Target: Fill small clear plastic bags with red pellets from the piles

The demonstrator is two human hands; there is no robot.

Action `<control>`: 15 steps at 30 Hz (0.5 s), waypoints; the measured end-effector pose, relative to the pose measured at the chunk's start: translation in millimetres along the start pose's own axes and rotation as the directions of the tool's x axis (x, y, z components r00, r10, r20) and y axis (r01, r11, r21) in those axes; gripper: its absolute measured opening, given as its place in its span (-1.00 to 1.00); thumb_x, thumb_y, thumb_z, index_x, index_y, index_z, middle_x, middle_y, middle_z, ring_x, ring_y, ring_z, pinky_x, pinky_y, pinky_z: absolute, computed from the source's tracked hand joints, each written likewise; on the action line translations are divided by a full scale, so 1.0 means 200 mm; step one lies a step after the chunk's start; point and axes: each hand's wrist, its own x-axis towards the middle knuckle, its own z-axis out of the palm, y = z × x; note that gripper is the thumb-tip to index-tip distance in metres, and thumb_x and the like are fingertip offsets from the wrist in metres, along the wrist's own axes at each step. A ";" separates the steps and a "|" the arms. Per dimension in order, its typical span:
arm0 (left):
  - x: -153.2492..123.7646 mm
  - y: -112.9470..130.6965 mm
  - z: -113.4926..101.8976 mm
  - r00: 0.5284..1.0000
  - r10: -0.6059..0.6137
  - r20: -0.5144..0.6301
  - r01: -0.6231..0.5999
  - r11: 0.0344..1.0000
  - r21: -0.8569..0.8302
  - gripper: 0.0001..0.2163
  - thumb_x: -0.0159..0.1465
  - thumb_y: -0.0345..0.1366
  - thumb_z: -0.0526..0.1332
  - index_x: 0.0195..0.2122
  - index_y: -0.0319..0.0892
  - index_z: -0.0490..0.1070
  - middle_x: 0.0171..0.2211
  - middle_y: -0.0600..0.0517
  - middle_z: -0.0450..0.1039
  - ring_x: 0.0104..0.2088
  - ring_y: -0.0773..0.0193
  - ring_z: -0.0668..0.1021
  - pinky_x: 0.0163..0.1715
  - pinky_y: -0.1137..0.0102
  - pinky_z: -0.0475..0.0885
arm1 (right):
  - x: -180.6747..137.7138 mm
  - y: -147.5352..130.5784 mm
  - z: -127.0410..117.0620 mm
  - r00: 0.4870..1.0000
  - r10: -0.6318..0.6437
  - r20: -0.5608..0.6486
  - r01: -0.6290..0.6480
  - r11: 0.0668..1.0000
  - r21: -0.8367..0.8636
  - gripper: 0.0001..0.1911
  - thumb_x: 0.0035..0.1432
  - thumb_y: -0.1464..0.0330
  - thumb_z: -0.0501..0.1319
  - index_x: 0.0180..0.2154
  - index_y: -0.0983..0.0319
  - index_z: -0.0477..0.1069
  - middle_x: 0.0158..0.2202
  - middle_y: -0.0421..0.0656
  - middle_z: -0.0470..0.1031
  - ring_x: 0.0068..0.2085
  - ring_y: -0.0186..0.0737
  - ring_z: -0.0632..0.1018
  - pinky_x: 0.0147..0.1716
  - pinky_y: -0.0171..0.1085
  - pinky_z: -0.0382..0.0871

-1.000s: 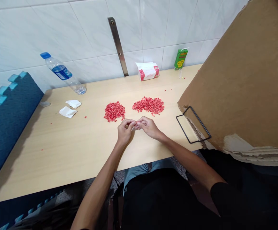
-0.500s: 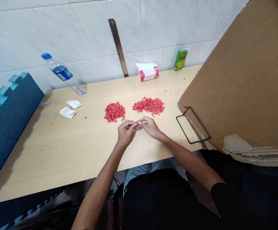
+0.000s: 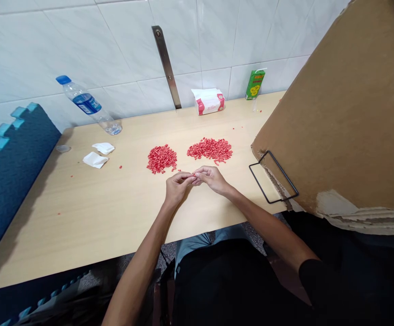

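View: from my head camera, looking down over my forearms at a laminate tabletop.

My hands: my left hand and my right hand meet above the tabletop, their fingertips pinched together. A red speck shows where they meet, too small to tell for sure what it is.

Red pellets: two heaps of small red plastic pellets lie just beyond my hands, not touching them. The left heap sits nearer my left hand. The right heap, wider and flatter, lies beyond my right hand. A narrow strip of bare tabletop runs between the heaps. A few stray pellets dot the surface further left.

Along the wall: a plastic water bottle with a blue cap lies at a slant at the back left. A pack of tissues and a green drink carton with a straw stand further right, below a metal strip fixed to the white tile wall.

Table left: two white paper scraps lie well apart from my hands, beside a blue foam mat.

Table right: a cardboard sheet with a black wire handle leans over the table's corner.
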 end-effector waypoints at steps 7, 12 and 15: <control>0.01 -0.01 -0.02 1.000 0.005 0.031 -0.004 1.000 -0.025 -0.84 -0.04 -0.23 0.43 -0.47 -0.21 0.59 -0.44 -0.04 0.57 -0.38 0.24 0.57 -0.29 0.33 0.47 | 0.00 -0.01 -0.01 0.999 0.013 0.035 -0.013 1.000 0.017 -0.55 -0.05 0.06 0.37 -0.33 0.33 0.44 -0.50 -0.16 0.56 -0.48 -0.27 0.61 -0.38 -0.27 0.51; 0.01 0.01 -0.02 0.996 -0.041 0.078 0.048 0.995 -0.083 -0.83 -0.06 -0.24 0.45 -0.48 -0.19 0.59 -0.44 -0.03 0.58 -0.38 0.24 0.57 -0.28 0.34 0.47 | 0.00 0.00 -0.02 0.997 0.028 0.074 -0.030 0.999 0.024 -0.55 -0.04 0.06 0.37 -0.31 0.33 0.45 -0.50 -0.14 0.57 -0.47 -0.27 0.61 -0.38 -0.27 0.51; 0.01 0.02 -0.03 0.994 -0.053 0.090 0.062 0.994 -0.090 -0.83 -0.09 -0.24 0.46 -0.50 -0.19 0.59 -0.44 -0.02 0.58 -0.39 0.25 0.57 -0.29 0.35 0.46 | 0.00 0.00 -0.03 0.995 0.028 0.093 -0.030 0.999 0.026 -0.56 -0.03 0.08 0.37 -0.30 0.33 0.45 -0.49 -0.13 0.58 -0.47 -0.27 0.61 -0.38 -0.28 0.51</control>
